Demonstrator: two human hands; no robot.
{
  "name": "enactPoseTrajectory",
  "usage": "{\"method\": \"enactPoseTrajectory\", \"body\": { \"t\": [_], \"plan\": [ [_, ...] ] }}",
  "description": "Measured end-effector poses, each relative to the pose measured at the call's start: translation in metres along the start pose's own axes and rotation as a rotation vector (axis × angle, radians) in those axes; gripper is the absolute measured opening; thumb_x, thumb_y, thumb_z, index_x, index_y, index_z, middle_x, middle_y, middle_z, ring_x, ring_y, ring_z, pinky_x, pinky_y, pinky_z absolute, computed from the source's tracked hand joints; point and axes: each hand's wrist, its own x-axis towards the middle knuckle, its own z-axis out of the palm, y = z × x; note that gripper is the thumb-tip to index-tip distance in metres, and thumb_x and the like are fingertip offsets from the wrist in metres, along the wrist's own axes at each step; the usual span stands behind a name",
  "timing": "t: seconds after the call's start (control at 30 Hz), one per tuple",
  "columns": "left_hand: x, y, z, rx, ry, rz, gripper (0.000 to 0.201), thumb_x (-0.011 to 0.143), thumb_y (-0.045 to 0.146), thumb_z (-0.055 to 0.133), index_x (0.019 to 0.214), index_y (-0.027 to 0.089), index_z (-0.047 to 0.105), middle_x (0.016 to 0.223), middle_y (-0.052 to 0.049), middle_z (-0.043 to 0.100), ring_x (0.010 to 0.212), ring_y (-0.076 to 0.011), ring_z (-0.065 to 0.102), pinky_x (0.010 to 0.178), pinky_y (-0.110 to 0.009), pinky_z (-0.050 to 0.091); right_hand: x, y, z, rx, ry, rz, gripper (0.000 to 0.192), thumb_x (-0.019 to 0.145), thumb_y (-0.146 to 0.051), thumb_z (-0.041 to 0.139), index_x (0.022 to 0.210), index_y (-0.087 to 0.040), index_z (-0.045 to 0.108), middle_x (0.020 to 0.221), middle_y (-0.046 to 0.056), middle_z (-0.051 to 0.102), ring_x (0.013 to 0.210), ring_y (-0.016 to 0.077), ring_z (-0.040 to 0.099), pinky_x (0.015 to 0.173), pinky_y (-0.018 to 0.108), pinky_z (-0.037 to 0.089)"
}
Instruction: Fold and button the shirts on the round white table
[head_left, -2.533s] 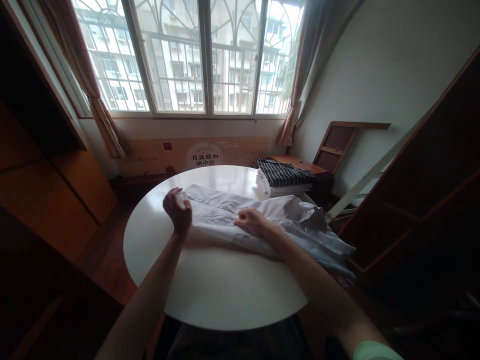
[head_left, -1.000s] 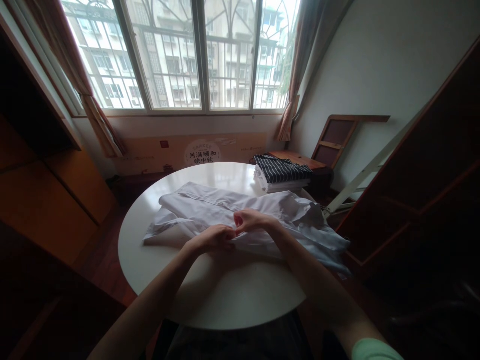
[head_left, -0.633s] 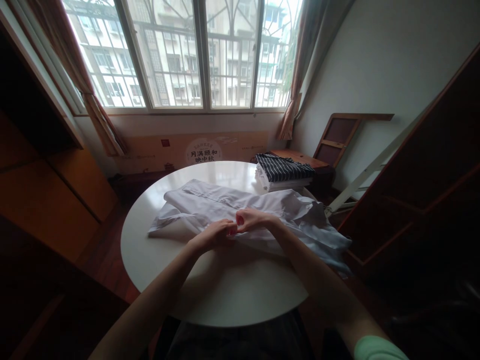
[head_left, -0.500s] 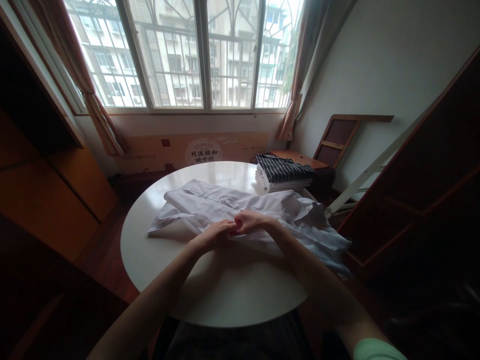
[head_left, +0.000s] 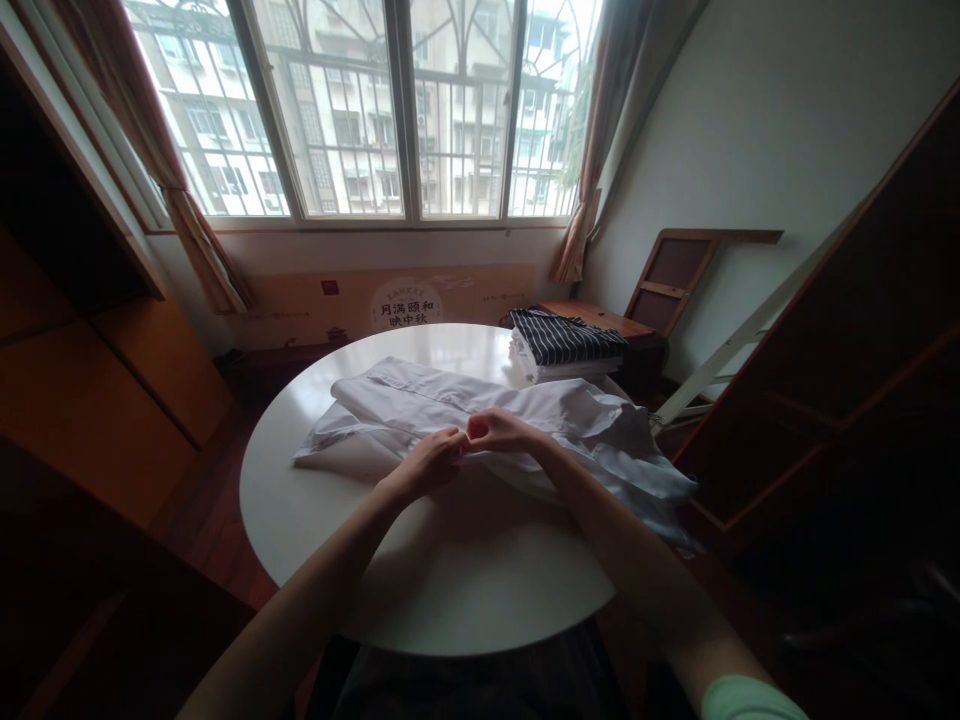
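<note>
Two folded garments (head_left: 564, 345) (striped topmost) beyond shirt (head_left: 525, 420)

A white shirt (head_left: 525, 420) is spread across the round white worktop (head_left: 420, 580). Its near edge is pinched at the middle by the left hand (head_left: 426, 463) and right hand (head_left: 501, 432), held touching. A striped folded stack (head_left: 566, 345) is seen beyond.
</note>
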Motion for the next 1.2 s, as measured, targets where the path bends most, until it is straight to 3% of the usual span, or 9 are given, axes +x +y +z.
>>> {"method": "enactPoseTrajectory", "body": {
  "t": [0.1,0.37,0.67,0.9,1.03,1.2],
  "plan": [
    [-0.001,0.0,-0.002,-0.019,0.0,0.009,0.022,0.063,0.005,0.043,0.078,0.017,0.054,0.077,-0.001,0.051,0.063,-0.0116,0.044,0.058,-0.023,0.033,0.0,0.002,-0.001,0.056,-0.011,0.005,0.028,0.066,-0.041,0.062,0.068,-0.013,0.059,0.061,-0.003,0.05,0.058,0.0081,0.041,0.052,0.019,0.03],
    [-0.004,-0.003,0.001,-0.045,-0.079,0.025,0.022,0.061,0.009,0.049,0.08,0.017,0.056,0.078,-0.001,0.054,0.062,-0.0117,0.046,0.054,-0.022,0.031,0.005,0.018,0.003,0.185,-0.215,-0.008,0.025,0.068,-0.036,0.061,0.075,-0.012,0.062,0.063,-0.003,0.053,0.059,0.0083,0.043,0.055,0.02,0.032],
    [-0.005,0.0,-0.002,-0.055,-0.104,0.009,0.022,0.062,0.012,0.049,0.081,0.018,0.058,0.079,-0.001,0.056,0.063,-0.0124,0.046,0.054,-0.022,0.031,0.007,0.017,0.004,0.205,-0.237,0.019,0.018,0.07,-0.031,0.059,0.075,-0.013,0.06,0.064,-0.003,0.052,0.062,0.0091,0.044,0.058,0.021,0.033],
    [-0.007,-0.007,0.001,-0.1,-0.107,0.088,0.027,0.058,0.01,0.051,0.083,0.017,0.057,0.079,-0.001,0.058,0.069,-0.0145,0.049,0.06,-0.023,0.035,0.007,0.021,0.009,0.41,-0.255,0.13,0.013,0.071,-0.028,0.055,0.072,-0.015,0.05,0.059,-0.006,0.044,0.051,0.0067,0.036,0.048,0.019,0.026],
    [-0.009,-0.005,-0.004,-0.129,-0.108,0.084,0.034,0.058,0.01,0.048,0.091,0.018,0.054,0.083,-0.002,0.059,0.073,-0.0159,0.051,0.062,-0.023,0.036,0.007,0.024,0.003,0.352,-0.119,0.13,0.011,0.072,-0.026,0.051,0.07,-0.017,0.045,0.058,-0.006,0.041,0.052,0.0073,0.035,0.048,0.02,0.027],
    [-0.009,-0.001,-0.011,-0.147,-0.194,0.06,0.023,0.059,0.012,0.047,0.08,0.017,0.056,0.08,-0.002,0.059,0.073,-0.0165,0.052,0.061,-0.022,0.036,0.006,0.03,-0.012,0.158,0.275,0.149,0.013,0.077,-0.028,0.045,0.071,-0.017,0.045,0.065,-0.003,0.046,0.062,0.0107,0.041,0.059,0.023,0.032]
  ]
}}
